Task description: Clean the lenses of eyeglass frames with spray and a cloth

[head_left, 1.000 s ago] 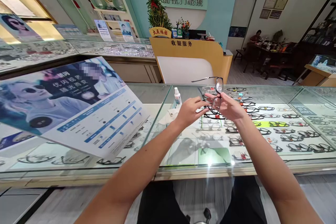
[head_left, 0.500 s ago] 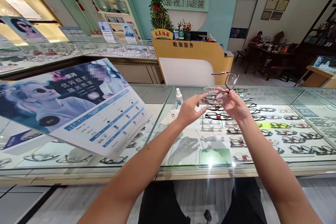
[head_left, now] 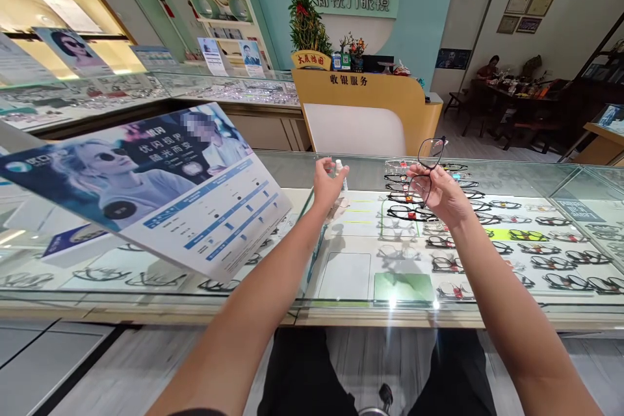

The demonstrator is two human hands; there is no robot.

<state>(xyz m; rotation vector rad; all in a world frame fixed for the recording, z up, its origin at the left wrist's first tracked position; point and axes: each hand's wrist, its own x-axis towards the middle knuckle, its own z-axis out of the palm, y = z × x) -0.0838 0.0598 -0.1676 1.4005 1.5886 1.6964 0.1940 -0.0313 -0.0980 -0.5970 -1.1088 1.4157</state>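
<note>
My right hand holds up a pair of thin dark-framed eyeglasses, tilted on edge, pinched between thumb and fingers above the glass counter. At the far side of the counter, my left hand is at a small white bottle. Its thumb and curled fingers are apart on either side of the bottle; whether they touch it I cannot tell. The hand hides part of the bottle. A pale cloth shows only partly beside my left wrist.
Rows of eyeglasses lie inside the glass display counter. A large printed card leans over its left part. Beyond stand a yellow cash desk and a plant. A person sits at a far table.
My left hand has moved left and away from the eyeglasses to the white bottle. My right hand still holds the eyeglasses, now turned to a different angle. The view has shifted slightly.
</note>
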